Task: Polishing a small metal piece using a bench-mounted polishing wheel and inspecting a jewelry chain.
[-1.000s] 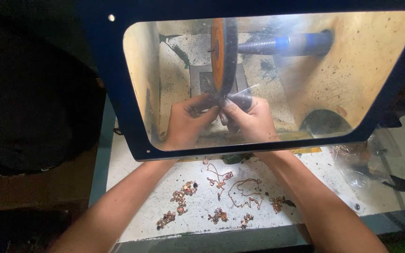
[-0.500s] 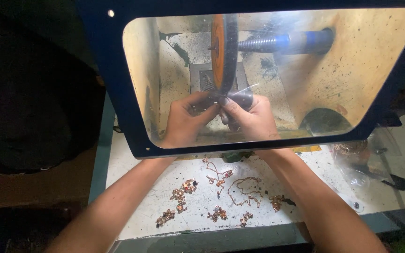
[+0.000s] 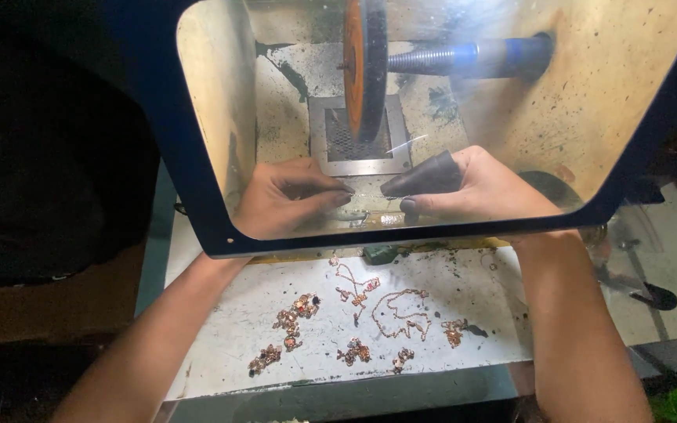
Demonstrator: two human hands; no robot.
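Inspector: Both hands have dropped back from the polishing wheel toward frame centre.

Clerk: Grip state?

Inspector: Left hand pinches narrow on a thin chain; right hand, dark finger guard on, holds its other end. Copper-coloured jewellery lies on the worktop, lower centre.

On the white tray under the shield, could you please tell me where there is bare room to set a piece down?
The white tray is bare along its left side, between the left forearm and the copper pieces. The middle is crowded with chains and clusters up to the right forearm.
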